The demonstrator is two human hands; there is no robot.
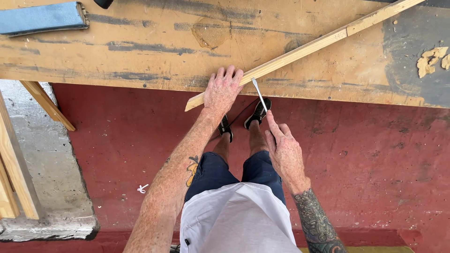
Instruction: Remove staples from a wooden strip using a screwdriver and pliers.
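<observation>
Pressing our left hand (pixel 222 90) flat, fingers spread, we are pinning a pale wooden strip (pixel 300 50) against the stained plywood workbench (pixel 140 51). The strip is lying diagonally, its cut end jutting just past the bench's front edge. Our right hand (pixel 283 152) is pinching a slim white pencil (pixel 259 94), its tip meeting the strip beside our left fingers. A folded blue cloth case (pixel 42 18) is resting at the far left. Below, we are standing on rough red-painted floor (pixel 365 159).
</observation>
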